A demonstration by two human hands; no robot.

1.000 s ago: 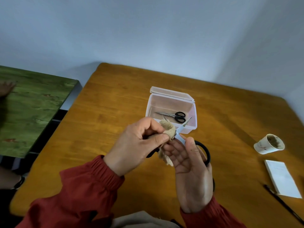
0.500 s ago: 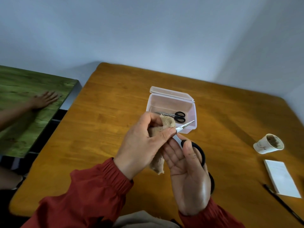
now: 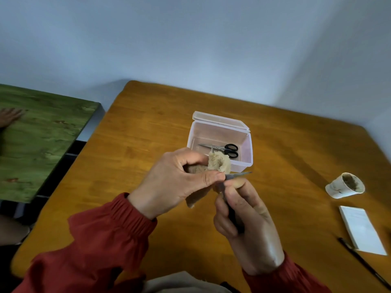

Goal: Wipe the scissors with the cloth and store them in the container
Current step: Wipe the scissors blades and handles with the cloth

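Observation:
My left hand (image 3: 175,182) pinches a tan cloth (image 3: 218,163) around the blades of black-handled scissors (image 3: 239,174). Only the blade tips stick out to the right of the cloth. My right hand (image 3: 247,220) grips the scissors' black handles, which are mostly hidden inside its curled fingers. Just beyond my hands stands a clear plastic container (image 3: 247,159) with its lid hinged open at the back. A smaller pair of black-handled scissors (image 3: 224,149) lies flat inside it.
The orange wooden table (image 3: 148,132) holds a tipped paper cup (image 3: 344,186), a white notepad (image 3: 361,229) and a black pen (image 3: 364,263) at the right. A green table (image 3: 38,140) stands at left, with another person's hand (image 3: 9,117) on it.
My right hand has turned and closed its fingers round the handles, so the handle loops no longer show. The blade tips now point right and lower. The other person's hand drew back left.

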